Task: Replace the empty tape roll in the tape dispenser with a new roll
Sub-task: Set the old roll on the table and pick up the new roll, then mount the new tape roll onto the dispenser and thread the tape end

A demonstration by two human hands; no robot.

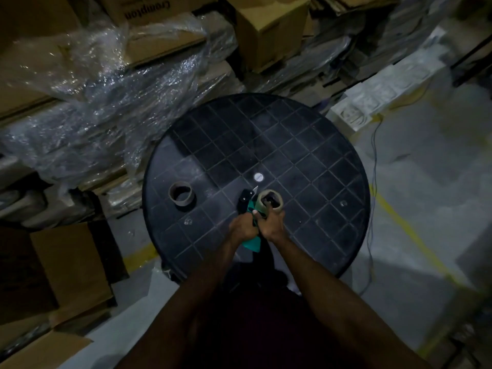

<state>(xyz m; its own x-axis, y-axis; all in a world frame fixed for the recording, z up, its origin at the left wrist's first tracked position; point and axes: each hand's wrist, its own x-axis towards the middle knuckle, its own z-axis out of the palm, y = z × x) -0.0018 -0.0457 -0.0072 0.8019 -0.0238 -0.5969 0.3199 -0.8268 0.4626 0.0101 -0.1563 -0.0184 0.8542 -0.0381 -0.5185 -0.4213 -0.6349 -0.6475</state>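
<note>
A teal tape dispenser [251,242] with a black front end [245,199] is held over the near part of the round black table [306,145]. My left hand [243,229] grips its handle. My right hand [273,225] holds a tan tape roll [278,202] that sits on the dispenser, with a finger reaching into the roll's hole. An empty brown cardboard core [182,197] stands upright on the table to the left, apart from both hands.
Cardboard boxes [269,30] and crumpled clear plastic wrap [111,83] pile up behind and left of the table. White foam blocks [383,89] lie at the back right. A cable [374,166] trails over the grey floor on the right. An open box [66,265] stands near left.
</note>
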